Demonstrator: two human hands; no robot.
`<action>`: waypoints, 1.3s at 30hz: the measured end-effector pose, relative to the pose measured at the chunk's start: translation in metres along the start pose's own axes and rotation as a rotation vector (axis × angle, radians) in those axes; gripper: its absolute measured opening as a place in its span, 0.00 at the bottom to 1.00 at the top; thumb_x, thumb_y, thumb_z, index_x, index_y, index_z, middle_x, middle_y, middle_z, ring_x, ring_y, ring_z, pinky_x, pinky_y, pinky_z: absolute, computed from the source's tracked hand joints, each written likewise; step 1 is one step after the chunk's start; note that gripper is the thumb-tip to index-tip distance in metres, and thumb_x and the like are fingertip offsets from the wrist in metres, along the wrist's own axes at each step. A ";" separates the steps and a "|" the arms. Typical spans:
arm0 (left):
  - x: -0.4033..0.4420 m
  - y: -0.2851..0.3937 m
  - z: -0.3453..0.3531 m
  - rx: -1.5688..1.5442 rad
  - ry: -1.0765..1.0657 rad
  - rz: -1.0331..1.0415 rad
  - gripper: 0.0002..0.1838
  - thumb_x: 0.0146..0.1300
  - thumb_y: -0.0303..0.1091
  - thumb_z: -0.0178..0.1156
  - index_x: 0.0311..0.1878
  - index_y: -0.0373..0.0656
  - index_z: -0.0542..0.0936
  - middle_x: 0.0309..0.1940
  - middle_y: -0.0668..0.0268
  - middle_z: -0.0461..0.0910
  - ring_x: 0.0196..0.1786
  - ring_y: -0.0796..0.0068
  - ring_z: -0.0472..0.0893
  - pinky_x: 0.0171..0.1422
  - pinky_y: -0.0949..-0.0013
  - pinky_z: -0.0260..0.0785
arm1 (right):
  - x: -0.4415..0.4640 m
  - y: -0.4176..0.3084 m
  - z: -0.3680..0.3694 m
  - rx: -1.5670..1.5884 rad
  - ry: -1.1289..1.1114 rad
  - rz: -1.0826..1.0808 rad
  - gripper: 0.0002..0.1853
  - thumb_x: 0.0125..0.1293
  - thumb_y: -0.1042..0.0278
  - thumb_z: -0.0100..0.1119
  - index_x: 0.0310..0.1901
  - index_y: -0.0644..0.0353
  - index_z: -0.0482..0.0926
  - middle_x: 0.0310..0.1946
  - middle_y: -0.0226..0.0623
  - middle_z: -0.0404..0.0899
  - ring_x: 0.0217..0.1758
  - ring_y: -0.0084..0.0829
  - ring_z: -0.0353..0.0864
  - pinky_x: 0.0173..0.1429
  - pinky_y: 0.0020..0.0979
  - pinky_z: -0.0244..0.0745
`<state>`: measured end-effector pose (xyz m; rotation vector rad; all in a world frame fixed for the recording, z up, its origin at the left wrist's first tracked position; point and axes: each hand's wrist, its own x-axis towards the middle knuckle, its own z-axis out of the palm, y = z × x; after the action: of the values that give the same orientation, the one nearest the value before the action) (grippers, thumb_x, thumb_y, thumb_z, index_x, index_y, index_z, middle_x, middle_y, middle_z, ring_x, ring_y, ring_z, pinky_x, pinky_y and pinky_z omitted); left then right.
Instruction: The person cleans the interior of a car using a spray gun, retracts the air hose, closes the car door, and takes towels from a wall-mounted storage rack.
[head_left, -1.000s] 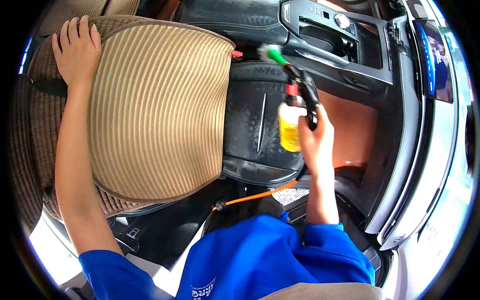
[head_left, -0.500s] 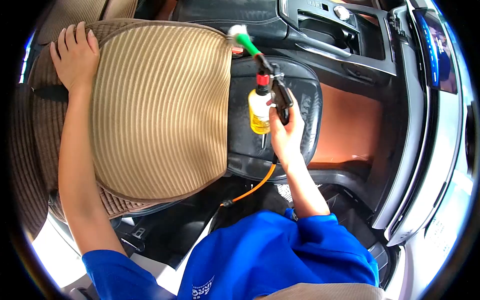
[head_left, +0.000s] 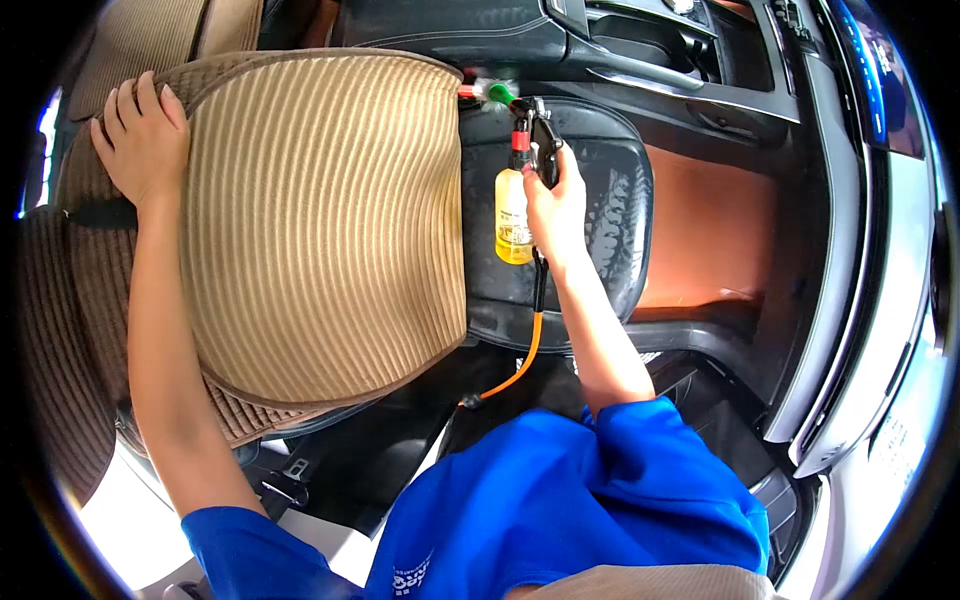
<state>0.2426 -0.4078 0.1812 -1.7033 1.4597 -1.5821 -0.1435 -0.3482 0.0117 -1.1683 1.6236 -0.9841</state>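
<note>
right hand: clenched round gun (head_left: 545, 148) grip | gun: over seat (head_left: 610, 230), brush (head_left: 499, 94) near seat's far edge | left hand (head_left: 150, 150): spread on cover (head_left: 75, 180), beyond seat's rear | handling: bottle (head_left: 512, 215) probably heavy, slick; bristles soft, hose (head_left: 528, 360) bendy; best held by grip

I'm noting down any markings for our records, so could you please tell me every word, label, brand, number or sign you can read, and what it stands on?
No text reads with certainty.
Bottle: printed label, too small and blurred.
Blue shirt: white lettering, broken by folds; perhaps "RRO", not certain.
Display screen: marks too small to read.
White door panel: faint marks, too blurred.
</note>
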 end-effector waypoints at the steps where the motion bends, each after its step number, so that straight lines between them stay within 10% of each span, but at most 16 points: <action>1: 0.000 0.000 0.001 -0.002 -0.002 -0.001 0.18 0.68 0.47 0.45 0.54 0.53 0.77 0.54 0.70 0.77 0.62 0.68 0.71 0.68 0.51 0.58 | 0.008 0.006 0.002 0.001 0.005 -0.003 0.21 0.60 0.77 0.53 0.58 0.58 0.71 0.39 0.45 0.81 0.45 0.39 0.82 0.51 0.33 0.72; 8: 0.000 0.000 -0.001 0.044 -0.019 0.019 0.19 0.68 0.47 0.45 0.55 0.53 0.77 0.54 0.68 0.77 0.62 0.67 0.71 0.69 0.51 0.58 | 0.017 0.015 -0.036 0.422 -0.181 0.237 0.06 0.59 0.76 0.57 0.39 0.60 0.77 0.16 0.23 0.68 0.13 0.11 0.58 0.17 0.19 0.50; 15: 0.002 0.001 -0.007 0.064 -0.022 0.023 0.18 0.68 0.47 0.46 0.55 0.53 0.77 0.55 0.68 0.76 0.61 0.68 0.71 0.68 0.52 0.58 | 0.012 0.017 -0.039 0.473 -0.342 0.252 0.08 0.60 0.78 0.53 0.41 0.65 0.77 0.14 0.23 0.65 0.11 0.12 0.56 0.15 0.20 0.51; 25: 0.001 0.001 -0.002 0.035 0.053 0.029 0.16 0.66 0.46 0.48 0.52 0.54 0.78 0.52 0.72 0.77 0.58 0.70 0.73 0.66 0.53 0.61 | 0.012 0.011 -0.056 0.275 -0.169 0.219 0.16 0.55 0.79 0.51 0.46 0.64 0.77 0.31 0.32 0.78 0.33 0.19 0.74 0.41 0.23 0.70; 35: 0.004 0.002 -0.006 0.031 0.074 0.039 0.16 0.68 0.46 0.46 0.52 0.54 0.78 0.51 0.70 0.78 0.59 0.69 0.74 0.65 0.53 0.62 | 0.012 0.045 0.022 0.226 0.154 -0.136 0.14 0.61 0.77 0.54 0.49 0.63 0.70 0.34 0.35 0.75 0.34 0.23 0.73 0.41 0.24 0.69; 36: 0.005 0.002 -0.005 0.033 0.079 0.035 0.16 0.68 0.46 0.46 0.52 0.54 0.78 0.51 0.70 0.78 0.59 0.69 0.74 0.65 0.53 0.62 | 0.003 0.026 0.015 0.211 0.104 0.029 0.21 0.61 0.78 0.52 0.58 0.64 0.66 0.47 0.43 0.75 0.50 0.33 0.75 0.59 0.30 0.66; 39: 0.005 0.001 -0.003 0.024 0.073 0.039 0.16 0.68 0.46 0.47 0.51 0.54 0.78 0.51 0.71 0.78 0.58 0.69 0.74 0.65 0.54 0.63 | 0.001 0.020 0.010 0.263 0.225 0.051 0.22 0.62 0.80 0.51 0.59 0.65 0.64 0.47 0.45 0.73 0.50 0.33 0.74 0.59 0.30 0.66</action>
<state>0.2384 -0.4111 0.1831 -1.6093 1.4932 -1.6499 -0.1396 -0.3451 -0.0104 -0.8591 1.6288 -1.2888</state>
